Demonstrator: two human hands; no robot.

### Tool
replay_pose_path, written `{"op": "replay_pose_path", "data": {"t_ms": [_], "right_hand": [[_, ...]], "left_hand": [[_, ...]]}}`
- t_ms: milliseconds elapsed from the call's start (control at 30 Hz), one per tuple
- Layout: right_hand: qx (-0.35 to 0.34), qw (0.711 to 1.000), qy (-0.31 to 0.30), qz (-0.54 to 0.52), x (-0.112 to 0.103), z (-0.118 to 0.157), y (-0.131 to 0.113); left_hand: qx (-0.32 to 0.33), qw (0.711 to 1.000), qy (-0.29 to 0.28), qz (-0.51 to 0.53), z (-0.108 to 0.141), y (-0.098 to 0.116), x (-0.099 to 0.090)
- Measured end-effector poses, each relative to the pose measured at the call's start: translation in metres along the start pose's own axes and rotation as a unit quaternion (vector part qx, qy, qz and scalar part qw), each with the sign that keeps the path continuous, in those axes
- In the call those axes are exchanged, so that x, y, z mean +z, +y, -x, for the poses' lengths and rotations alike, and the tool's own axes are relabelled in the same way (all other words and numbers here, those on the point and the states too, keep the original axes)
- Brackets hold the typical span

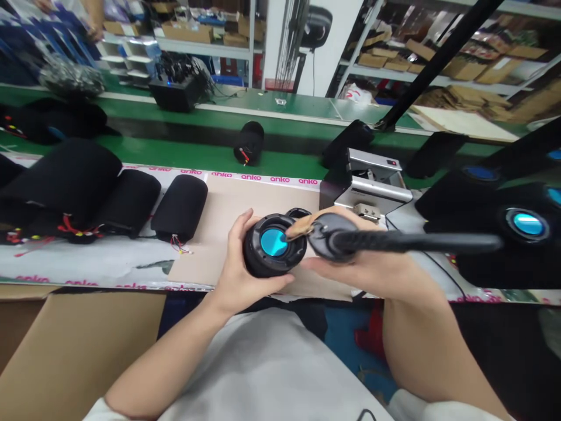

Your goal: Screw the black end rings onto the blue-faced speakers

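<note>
Table: green assembly table (210, 156), cardboard sheet (245, 202), black speaker bodies (179, 207) lying in a row.
Left hand (241, 263): curled firmly around a black cylindrical speaker (250, 252), its blue end facing up.
Right hand (355, 263): partly open, cradling a round black cap (326, 234) beside the speaker, beneath a black rod (416, 241).

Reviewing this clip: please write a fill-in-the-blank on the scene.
The left hand grips a black cylindrical speaker whose end shows a ____ disc. The right hand holds a long black tool above a sheet of ____. The word repeated along the strip behind the hands is ____. Thin wires trail from the black cylinder lying to the ____ of the hands.

Missing words: blue; cardboard; anko; left.
</note>
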State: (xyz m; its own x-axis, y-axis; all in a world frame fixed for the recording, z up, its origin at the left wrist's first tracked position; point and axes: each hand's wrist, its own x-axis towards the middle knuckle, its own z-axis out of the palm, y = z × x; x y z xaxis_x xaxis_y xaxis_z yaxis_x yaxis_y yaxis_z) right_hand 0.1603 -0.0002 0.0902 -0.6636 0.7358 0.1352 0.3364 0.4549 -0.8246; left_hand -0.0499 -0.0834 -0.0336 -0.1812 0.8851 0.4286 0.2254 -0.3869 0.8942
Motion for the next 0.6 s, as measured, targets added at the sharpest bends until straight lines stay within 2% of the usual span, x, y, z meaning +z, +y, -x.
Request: {"op": "replay_pose_path", "data": {"t_ms": [67, 200, 300, 367, 500, 600], "right_hand": [[-0.009, 0.998, 0.042, -0.044, 0.005, 0.005, 0.003], [0.074, 0.978, 0.119, -0.157, 0.03, 0.018, 0.012], [0.122, 0.977, 0.132, -0.117, 0.045, 0.023, 0.015], [0.137, 0.976, 0.142, -0.097, 0.045, 0.023, 0.013], [0.11, 0.963, 0.186, -0.158, 0.031, 0.024, 0.005], [0.108, 0.963, 0.19, -0.158, 0.023, 0.025, 0.004]], "left_hand": [[0.006, 1.0, 0.003, -0.029, -0.001, 0.001, 0.0], [-0.005, 0.998, 0.015, -0.053, 0.002, 0.001, 0.006], [-0.004, 0.999, 0.021, -0.029, 0.006, -0.001, 0.014], [0.006, 1.0, 0.007, -0.023, 0.007, -0.001, 0.016], [0.016, 1.0, -0.019, -0.009, 0.006, -0.001, 0.014], [0.011, 1.0, -0.023, 0.011, 0.003, 0.001, 0.012]]}}
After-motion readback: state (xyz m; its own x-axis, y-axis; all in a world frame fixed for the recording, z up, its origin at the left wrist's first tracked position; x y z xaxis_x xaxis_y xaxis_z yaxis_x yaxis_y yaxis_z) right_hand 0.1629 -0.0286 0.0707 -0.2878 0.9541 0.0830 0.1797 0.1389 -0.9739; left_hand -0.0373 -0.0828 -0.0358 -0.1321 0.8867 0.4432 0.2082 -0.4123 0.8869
